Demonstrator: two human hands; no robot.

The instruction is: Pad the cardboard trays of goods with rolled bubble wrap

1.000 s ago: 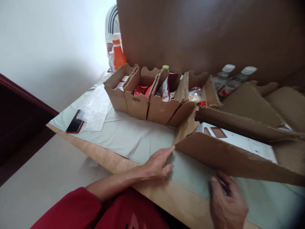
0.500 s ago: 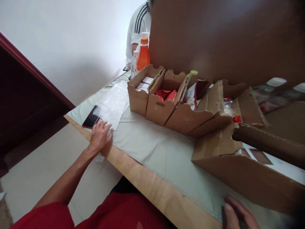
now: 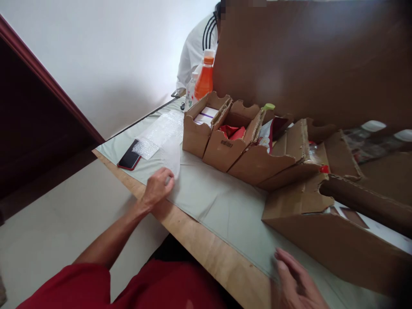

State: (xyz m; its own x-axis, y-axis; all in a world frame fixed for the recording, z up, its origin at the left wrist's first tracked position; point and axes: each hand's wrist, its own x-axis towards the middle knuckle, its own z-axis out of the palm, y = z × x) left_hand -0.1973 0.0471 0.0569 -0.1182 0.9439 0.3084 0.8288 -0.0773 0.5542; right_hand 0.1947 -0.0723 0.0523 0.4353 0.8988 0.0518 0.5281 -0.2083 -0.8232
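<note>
Near the table's front edge, my left hand (image 3: 158, 187) has its fingers curled closed on the near corner of a clear bubble wrap sheet (image 3: 172, 158). Another part of the bubble wrap lies partly over a dark phone with a red edge (image 3: 129, 155), left of that hand. My right hand (image 3: 298, 281) is low on the right by the table edge, fingers a little apart and nothing seen between them. A large cardboard bin (image 3: 325, 234) stands just beyond it, a white item with brown squares inside.
Several cardboard bins (image 3: 222, 150) run along the table, holding white boxes (image 3: 206, 116), red packets (image 3: 232, 132) and a bag (image 3: 265, 134). Behind are an orange drink bottle (image 3: 204, 80), a clear bottle (image 3: 189, 92) and a brown panel (image 3: 305, 56). A person in a white sleeve (image 3: 193, 51) sits beyond.
My left hand has curled its fingers and moved right, drawing one bubble wrap layer along and uncovering more of the phone. My right hand has shifted left and further into view.
</note>
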